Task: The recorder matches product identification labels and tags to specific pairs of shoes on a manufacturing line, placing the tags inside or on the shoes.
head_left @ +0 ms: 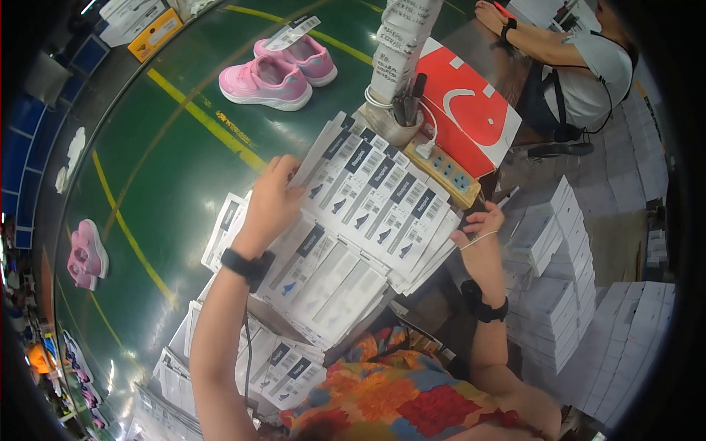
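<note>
A thick stack of printed label sheets point(375, 187), with dark blocks, barcodes and small shoe pictures, lies fanned in front of me. My left hand point(272, 202) has its fingers curled at the stack's upper left edge, gripping the sheets there. Just off the stack's right side, my right hand point(482, 231) holds its fingers bent, with a thin pale rubber band point(479, 239) around them. A slim pen-like stick point(507, 197) shows beside those fingertips; whether they touch it I cannot tell. A second pile of label sheets point(323, 275) sits nearer to me, partly beneath the first.
Pink shoes point(276, 77) stand on the green table point(176, 176); another pink pair point(87, 253) is far left. Behind the sheets are a power strip point(445, 169), a wrapped post point(401, 51) and a red box point(471, 103). White boxes point(551, 294) are stacked right; a person point(573, 81) sits beyond.
</note>
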The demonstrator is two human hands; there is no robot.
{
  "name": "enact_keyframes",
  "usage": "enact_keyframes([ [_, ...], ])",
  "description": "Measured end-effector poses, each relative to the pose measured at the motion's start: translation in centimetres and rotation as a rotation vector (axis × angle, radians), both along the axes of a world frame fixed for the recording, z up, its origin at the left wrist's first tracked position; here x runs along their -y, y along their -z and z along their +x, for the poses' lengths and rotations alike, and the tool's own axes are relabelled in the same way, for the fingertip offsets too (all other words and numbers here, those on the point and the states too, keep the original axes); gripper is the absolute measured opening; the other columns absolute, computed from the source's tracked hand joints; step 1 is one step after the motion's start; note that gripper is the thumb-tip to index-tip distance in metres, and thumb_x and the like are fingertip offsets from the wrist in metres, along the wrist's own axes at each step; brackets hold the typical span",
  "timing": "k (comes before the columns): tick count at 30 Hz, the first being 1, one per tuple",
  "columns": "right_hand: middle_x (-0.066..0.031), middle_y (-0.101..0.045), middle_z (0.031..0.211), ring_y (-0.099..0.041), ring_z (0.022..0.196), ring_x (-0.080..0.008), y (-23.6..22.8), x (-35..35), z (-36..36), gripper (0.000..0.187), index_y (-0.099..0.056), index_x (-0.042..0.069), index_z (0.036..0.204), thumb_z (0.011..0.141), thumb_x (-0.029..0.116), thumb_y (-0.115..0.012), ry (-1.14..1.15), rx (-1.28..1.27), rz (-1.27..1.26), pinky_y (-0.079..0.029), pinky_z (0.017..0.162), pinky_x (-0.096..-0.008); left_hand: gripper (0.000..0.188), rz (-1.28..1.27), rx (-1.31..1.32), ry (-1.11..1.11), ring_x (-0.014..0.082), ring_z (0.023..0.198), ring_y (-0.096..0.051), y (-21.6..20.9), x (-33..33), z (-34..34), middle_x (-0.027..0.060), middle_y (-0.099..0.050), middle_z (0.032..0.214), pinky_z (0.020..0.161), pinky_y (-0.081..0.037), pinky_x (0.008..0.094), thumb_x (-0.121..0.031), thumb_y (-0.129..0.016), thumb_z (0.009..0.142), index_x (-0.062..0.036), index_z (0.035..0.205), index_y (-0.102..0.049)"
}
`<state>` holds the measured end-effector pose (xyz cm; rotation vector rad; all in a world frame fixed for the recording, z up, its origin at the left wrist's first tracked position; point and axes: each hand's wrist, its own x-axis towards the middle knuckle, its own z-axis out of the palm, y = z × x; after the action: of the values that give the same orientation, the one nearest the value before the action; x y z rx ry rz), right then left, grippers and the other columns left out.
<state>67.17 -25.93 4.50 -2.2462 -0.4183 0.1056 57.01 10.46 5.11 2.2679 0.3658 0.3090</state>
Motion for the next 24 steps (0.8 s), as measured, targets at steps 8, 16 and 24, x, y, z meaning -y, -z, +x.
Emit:
enact_keyframes([
  [8,-0.0096,-0.064,0.106,-0.06,0.097,-0.0148,2.2,-1.2,-3.1,0.041,-0.046,-0.002,0.125,0.094,0.012,-0.07,-0.049,-0.226,0.344,-0.047,0.088,-0.0297,0.028,-0.027,0.02,0.142,0.0295,0.094,-0.068,-1.8,0.2,-2.1,0.0109,-0.069,0.093,0.093,-0.049,0.037,0.013,-0.068,0.075,-0.0025,0.096,-0.055],
  [16,-0.0108,-0.068,0.095,-0.062,0.083,-0.0149,-2.2,1.1,0.3,0.034,-0.064,0.001,0.112,0.1,0.032,-0.061,-0.012,-0.142,0.07,-0.048,0.075,-0.0281,0.029,-0.326,-0.081,0.272,0.0194,0.086,-0.068,-2.9,0.1,-4.1,0.0074,-0.071,0.091,0.082,-0.052,0.03,0.008,-0.069,0.068,-0.004,0.094,-0.068],
  [24,-0.0178,-0.067,0.114,-0.067,0.097,-0.0249,-9.0,-3.1,2.0,0.046,-0.064,0.004,0.122,0.09,0.036,-0.074,-0.617,-0.274,0.354,-0.051,0.079,-0.0316,0.031,-0.277,-0.008,0.391,0.0263,0.086,-0.068,-4.4,2.8,-3.1,0.0101,-0.071,0.092,0.079,-0.053,0.0313,0.0,-0.072,0.065,-0.0021,0.096,-0.071],
])
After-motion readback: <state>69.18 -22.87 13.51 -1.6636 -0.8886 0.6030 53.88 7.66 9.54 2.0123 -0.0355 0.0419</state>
